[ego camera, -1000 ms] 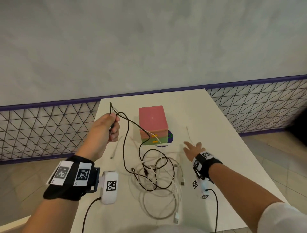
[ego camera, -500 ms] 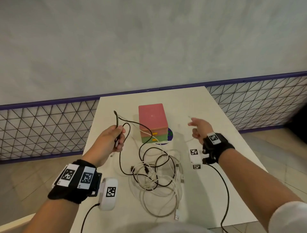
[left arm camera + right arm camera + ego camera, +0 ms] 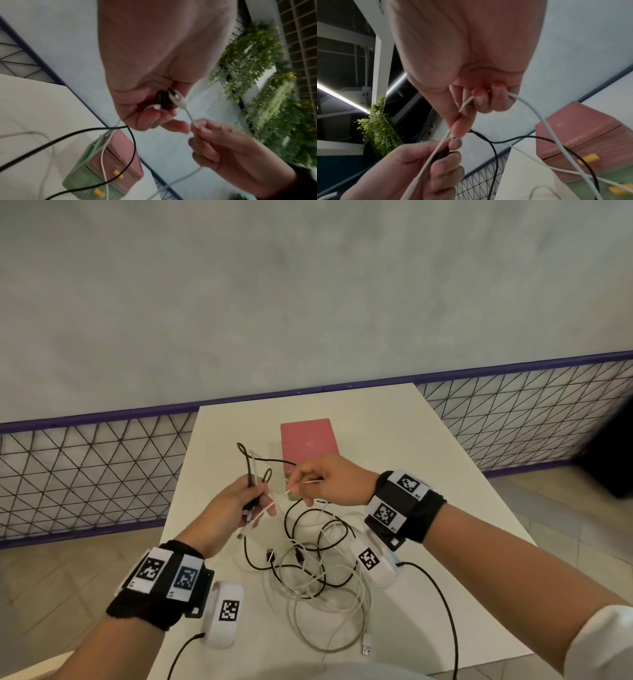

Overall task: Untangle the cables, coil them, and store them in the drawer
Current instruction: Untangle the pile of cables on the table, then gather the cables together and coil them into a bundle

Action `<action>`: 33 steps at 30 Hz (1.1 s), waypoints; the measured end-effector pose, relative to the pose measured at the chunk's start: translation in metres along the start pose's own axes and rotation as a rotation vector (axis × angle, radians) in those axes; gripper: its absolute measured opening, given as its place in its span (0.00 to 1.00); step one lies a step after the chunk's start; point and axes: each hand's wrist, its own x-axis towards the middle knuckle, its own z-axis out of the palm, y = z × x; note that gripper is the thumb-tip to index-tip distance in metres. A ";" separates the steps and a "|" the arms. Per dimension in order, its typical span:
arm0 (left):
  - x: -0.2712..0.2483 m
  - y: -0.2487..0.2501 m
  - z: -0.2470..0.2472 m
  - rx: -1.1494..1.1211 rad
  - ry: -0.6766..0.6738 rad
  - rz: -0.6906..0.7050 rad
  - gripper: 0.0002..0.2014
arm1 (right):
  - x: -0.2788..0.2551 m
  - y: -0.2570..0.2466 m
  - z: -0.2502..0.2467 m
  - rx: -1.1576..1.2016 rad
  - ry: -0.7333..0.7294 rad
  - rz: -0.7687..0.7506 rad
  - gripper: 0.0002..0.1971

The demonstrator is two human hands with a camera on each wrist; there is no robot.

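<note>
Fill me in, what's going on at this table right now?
A person is sorting tangled cables. The left hand grips a thin black cable along with white plug ends, while the right hand pinches a thin white cable beside it. Most cables lie knotted on the white table before the closed pink and green drawer box.

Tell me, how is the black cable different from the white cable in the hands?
The black cable is dark and sticks up in loops above the left hand; the white cable is pale and stretches straight across. Only the left hand grips the black cable; the white cable is also pinched by the right hand. Both trail down to the tangle on the table.
</note>
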 end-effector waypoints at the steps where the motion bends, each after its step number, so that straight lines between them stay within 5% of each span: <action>1: -0.002 0.000 0.006 0.029 -0.021 0.007 0.09 | 0.003 0.001 0.000 0.001 0.046 0.008 0.04; 7: -0.009 -0.005 0.020 -0.006 -0.063 -0.080 0.13 | 0.013 0.004 0.002 -0.334 0.219 -0.016 0.11; 9: -0.010 -0.004 0.021 0.062 -0.102 -0.130 0.14 | 0.009 -0.001 0.005 -0.513 0.266 -0.268 0.22; 11: -0.012 -0.001 0.025 0.153 -0.136 -0.130 0.15 | 0.005 -0.012 0.013 -0.573 0.098 -0.413 0.29; 14: -0.010 0.005 0.030 0.261 -0.122 -0.052 0.17 | 0.012 -0.008 0.029 -0.638 -0.129 -0.280 0.25; 17: -0.002 0.007 0.027 0.192 0.025 -0.002 0.13 | 0.017 0.007 0.027 -0.608 -0.061 -0.107 0.18; 20: 0.004 0.005 0.023 -0.153 0.191 0.060 0.09 | 0.016 0.016 0.028 -0.350 -0.044 0.003 0.16; 25: 0.017 0.003 0.028 -0.457 0.301 0.197 0.18 | 0.013 0.021 0.046 -0.093 0.146 0.014 0.22; 33: 0.012 0.007 0.073 -0.260 0.375 0.308 0.15 | 0.003 0.007 0.057 0.029 0.142 0.006 0.09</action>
